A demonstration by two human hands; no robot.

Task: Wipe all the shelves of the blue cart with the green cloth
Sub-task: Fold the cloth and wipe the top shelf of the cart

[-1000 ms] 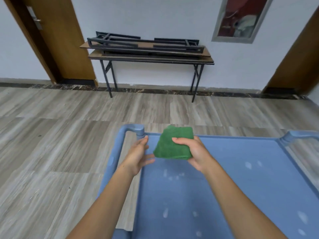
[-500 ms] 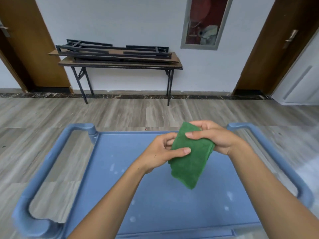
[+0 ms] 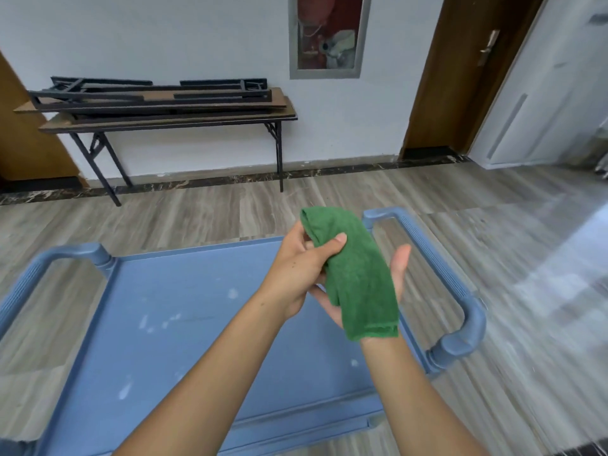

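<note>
The blue cart's top shelf (image 3: 184,327) fills the lower middle of the view, with pale smears on it. Blue handles stand at its left (image 3: 39,268) and right (image 3: 460,324) ends. A folded green cloth (image 3: 358,278) hangs above the shelf's right side. My left hand (image 3: 299,268) pinches the cloth's upper part between thumb and fingers. Beneath the cloth lies my right hand (image 3: 391,274), palm up with straight fingers, and the cloth drapes over it. The cart's lower shelves are hidden.
A folding table (image 3: 171,121) with another folded table stacked on it stands against the far wall. Wooden doors are at the far left (image 3: 26,149) and right (image 3: 460,74). Wood-look floor (image 3: 526,258) surrounds the cart.
The view has swung further right. The cloth went from my right hand's grip into my left hand's pinch, and my right hand has opened palm up under it.
</note>
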